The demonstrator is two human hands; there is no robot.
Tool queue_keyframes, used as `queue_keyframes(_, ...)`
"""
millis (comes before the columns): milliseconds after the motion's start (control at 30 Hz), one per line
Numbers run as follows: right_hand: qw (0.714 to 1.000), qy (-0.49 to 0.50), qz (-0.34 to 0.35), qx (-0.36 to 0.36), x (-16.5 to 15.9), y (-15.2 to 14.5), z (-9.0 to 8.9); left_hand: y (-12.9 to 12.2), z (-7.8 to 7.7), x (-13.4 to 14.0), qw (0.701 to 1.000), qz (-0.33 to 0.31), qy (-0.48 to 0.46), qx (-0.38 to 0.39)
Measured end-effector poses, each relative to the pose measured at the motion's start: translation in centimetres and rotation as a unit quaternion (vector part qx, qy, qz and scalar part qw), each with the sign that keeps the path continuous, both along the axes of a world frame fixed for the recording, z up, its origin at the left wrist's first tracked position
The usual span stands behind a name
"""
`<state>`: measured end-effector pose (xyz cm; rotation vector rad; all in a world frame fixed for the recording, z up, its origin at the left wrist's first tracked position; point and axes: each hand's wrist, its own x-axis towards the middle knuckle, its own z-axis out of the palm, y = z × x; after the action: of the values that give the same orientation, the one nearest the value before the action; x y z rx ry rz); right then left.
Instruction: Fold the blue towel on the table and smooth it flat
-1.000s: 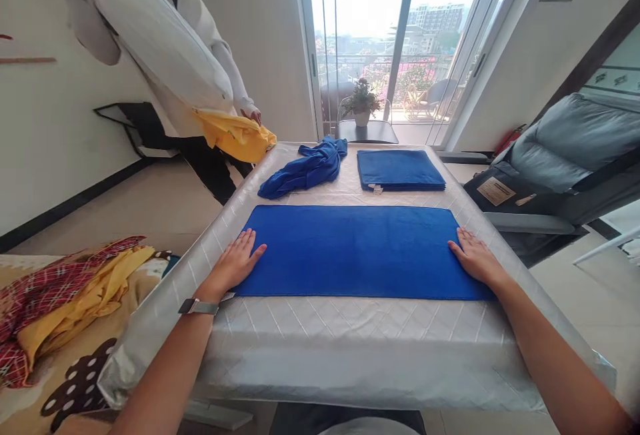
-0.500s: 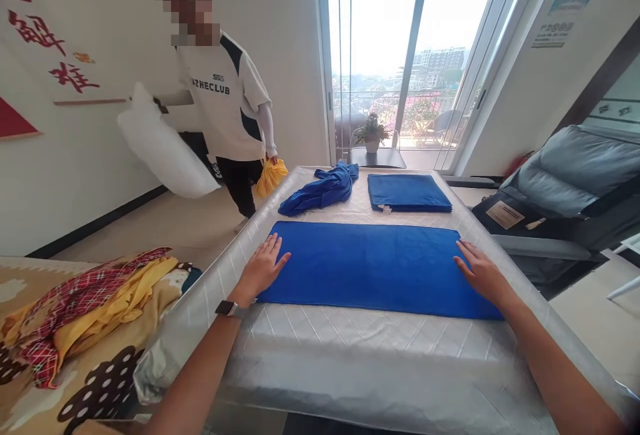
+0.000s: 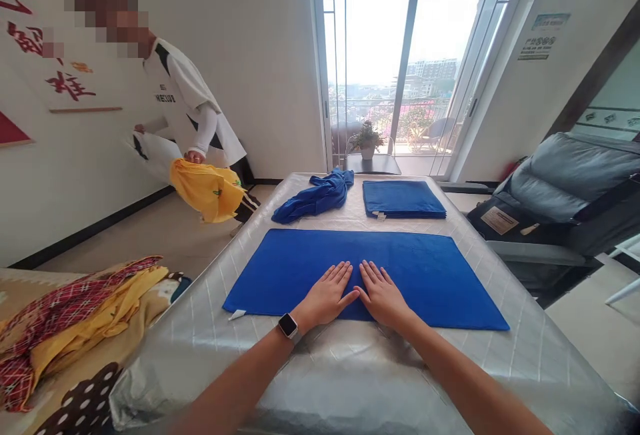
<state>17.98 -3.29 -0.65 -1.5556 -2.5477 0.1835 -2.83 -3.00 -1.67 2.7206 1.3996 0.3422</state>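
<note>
A blue towel [image 3: 425, 282] lies spread flat across the silvery quilted surface, with a small white tag at its near left corner. My left hand [image 3: 327, 294] rests flat on its middle, fingers stretched out, a smartwatch on the wrist. Close beside it, my right hand [image 3: 383, 294] also presses flat on the cloth, the two thumbs almost meeting. Beyond the towel, a crumpled blue cloth [image 3: 315, 198] lies on the left and a stack of folded blue towels [image 3: 404, 198] on the right.
A person [image 3: 185, 102] at the left holds a yellow cloth [image 3: 207, 188] and a white pillow. Plaid and yellow fabrics [image 3: 80, 322] lie on a patterned bed at lower left. A dark grey recliner [image 3: 555, 188] stands right. A potted plant [image 3: 367, 140] sits before the glass door.
Both hands have slid inward from the towel's left and right edges to its middle. The person at the left has leaned forward, moving left, with the yellow cloth raised and spread out.
</note>
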Motion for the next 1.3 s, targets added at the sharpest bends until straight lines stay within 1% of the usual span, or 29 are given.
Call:
queue_keyframes(100, 1.0, -0.001, -0.003, -0.005, 0.0, 0.0, -0.6, -0.2, -0.4, 0.2, 1.0, 0.001, 0.003, -0.006)
queue_keyframes(267, 1.0, 0.0, -0.009, -0.021, 0.3, -0.1, -0.1, -0.3, 0.5, 0.2, 1.0, 0.014, 0.009, -0.024)
queue_keyframes(333, 0.999, -0.01, -0.028, -0.029, 1.3, -0.1, 0.0, -0.5, 0.7, -0.8, 0.999, 0.023, 0.019, -0.037)
queue_keyframes(367, 0.999, -0.017, -0.039, -0.033, 2.4, -0.2, -0.1, -0.7, 0.6, -1.7, 0.998, 0.028, 0.027, -0.044)
queue_keyframes(433, 0.997, -0.029, -0.062, -0.037, 5.9, -0.5, -0.6, -1.5, 0.4, -4.9, 0.996, 0.044, 0.047, -0.058)
queue_keyframes(500, 0.995, -0.036, -0.085, -0.028, 10.9, -1.1, -1.3, -2.7, -0.2, -9.4, 0.993, 0.081, 0.062, -0.062)
queue_keyframes(533, 0.994, -0.038, -0.102, -0.02, 13.8, -1.5, -1.7, -3.5, -0.5, -11.9, 0.99, 0.11, 0.067, -0.064)
queue_keyframes(633, 0.983, -0.048, -0.178, -0.015, 21.9, -2.6, -2.8, -5.6, -1.6, -18.7, 0.965, 0.24, 0.078, -0.071)
queue_keyframes(667, 0.979, -0.048, -0.198, -0.011, 23.9, -2.9, -3.0, -6.1, -1.9, -20.3, 0.958, 0.267, 0.079, -0.074)
queue_keyframes(733, 0.976, -0.048, -0.211, -0.005, 26.4, -3.2, -3.2, -6.8, -2.4, -22.3, 0.949, 0.295, 0.081, -0.076)
queue_keyframes(800, 0.977, -0.049, -0.208, -0.004, 27.0, -3.2, -3.1, -6.9, -2.6, -22.7, 0.946, 0.303, 0.082, -0.075)
queue_keyframes(900, 0.977, -0.052, -0.207, -0.008, 26.3, -3.2, -2.6, -6.7, -2.3, -22.0, 0.944, 0.305, 0.089, -0.085)
queue_keyframes(1000, 0.978, -0.049, -0.205, -0.008, 26.1, -3.4, -2.3, -7.2, -1.5, -21.9, 0.941, 0.302, 0.111, -0.108)
queue_keyframes(1100, 0.979, -0.048, -0.2, -0.002, 26.6, -3.7, -2.1, -8.3, -0.4, -22.8, 0.933, 0.303, 0.141, -0.135)
queue_keyframes(1167, 0.978, -0.047, -0.202, 0.016, 26.5, -3.7, -1.9, -8.9, 0.4, -23.4, 0.928, 0.306, 0.151, -0.149)
queue_keyframes(1233, 0.978, -0.037, -0.199, 0.041, 25.2, -3.3, -1.2, -8.9, 1.3, -23.1, 0.929, 0.305, 0.145, -0.15)
queue_keyframes(1300, 0.983, -0.017, -0.171, 0.058, 22.2, -2.6, 0.1, -7.9, 2.6, -21.2, 0.942, 0.276, 0.122, -0.145)
